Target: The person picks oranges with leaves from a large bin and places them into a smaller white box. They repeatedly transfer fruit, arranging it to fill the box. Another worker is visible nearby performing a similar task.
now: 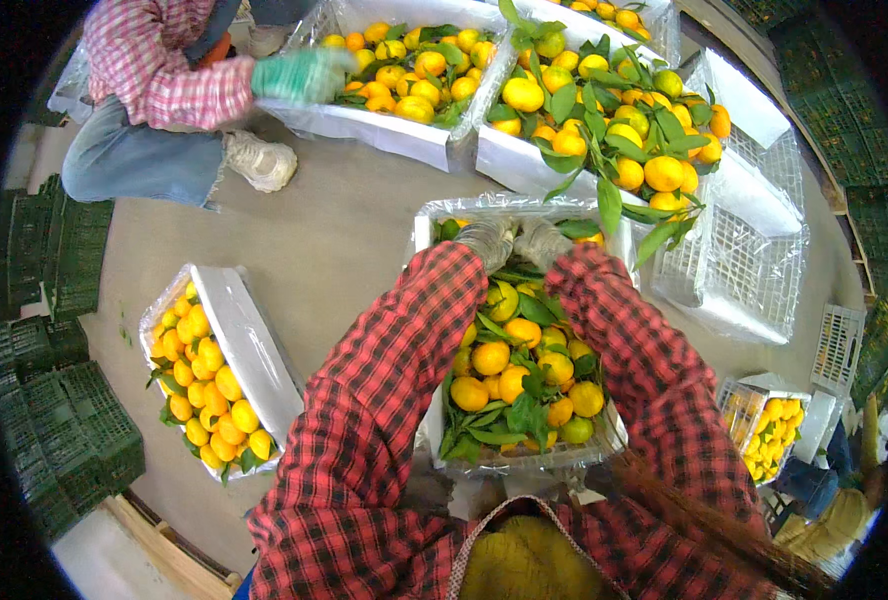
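A lined crate (430,442) full of orange and yellow-green citrus fruit with leaves (511,382) stands right in front of me. Both my hands wear greyish gloves and are close together over its far part. My left hand (489,241) is bent down among the fruit and leaves; its fingertips are hidden. Beside it, my right hand (541,244) is also turned down, with its fingers out of sight. Whether either hand holds a fruit cannot be seen. Green leaves (579,229) and part of a fruit show just right of my right hand.
Ahead stand larger lined crates of leafy citrus (414,127), one heaped with branches (609,202). A person's green-gloved hand (301,75) reaches over the left one. Filled crates stand at left (252,345) and far right (729,390); lined white crates (751,262) lie at right, green crates (76,435) at left.
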Demonstrator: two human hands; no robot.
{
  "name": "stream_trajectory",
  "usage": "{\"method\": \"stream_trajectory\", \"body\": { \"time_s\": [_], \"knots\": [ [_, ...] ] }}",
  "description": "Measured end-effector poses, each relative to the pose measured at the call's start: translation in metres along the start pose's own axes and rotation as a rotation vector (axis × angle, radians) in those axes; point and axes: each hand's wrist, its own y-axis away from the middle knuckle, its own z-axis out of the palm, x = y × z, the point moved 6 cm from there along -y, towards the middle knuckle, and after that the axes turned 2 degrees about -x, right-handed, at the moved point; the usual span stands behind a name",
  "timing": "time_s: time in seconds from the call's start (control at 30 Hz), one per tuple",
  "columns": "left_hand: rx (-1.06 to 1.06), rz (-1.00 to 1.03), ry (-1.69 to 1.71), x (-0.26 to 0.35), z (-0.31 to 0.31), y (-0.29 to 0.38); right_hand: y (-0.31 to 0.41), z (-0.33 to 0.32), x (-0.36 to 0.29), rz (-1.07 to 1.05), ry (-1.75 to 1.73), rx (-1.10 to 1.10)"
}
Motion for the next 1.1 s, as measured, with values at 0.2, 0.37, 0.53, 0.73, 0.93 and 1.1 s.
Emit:
{"method": "stream_trajectory", "body": {
  "time_s": [0.2, 0.37, 0.53, 0.73, 0.93, 1.1],
  "knots": [
    [-0.265, -0.028, -0.258, 0.021, 0.009, -0.001, 0.078, -0.063, 0.025, 0.088, -0.107, 0.142],
    [-0.504, -0.020, -0.335, 0.030, 0.001, 0.016, 0.053, -0.022, 0.012, 0.232, -0.118, -0.083],
    [-0.581, -0.019, -0.520, 0.029, 0.009, 0.022, 0.024, 0.004, 0.016, 0.459, 0.373, -0.256],
    [-0.637, -0.096, -0.472, 0.034, 0.003, 0.023, 0.027, -0.012, -0.004, 0.500, 0.301, -0.303],
    [-0.640, -0.081, -0.489, 0.020, 0.022, 0.017, 0.083, -0.030, -0.006, 0.223, 0.260, 0.004],
    [-0.617, -0.118, -0.478, 0.021, 0.018, 0.016, 0.112, -0.046, -0.021, 0.241, 0.060, 0.071]
  ]
}}
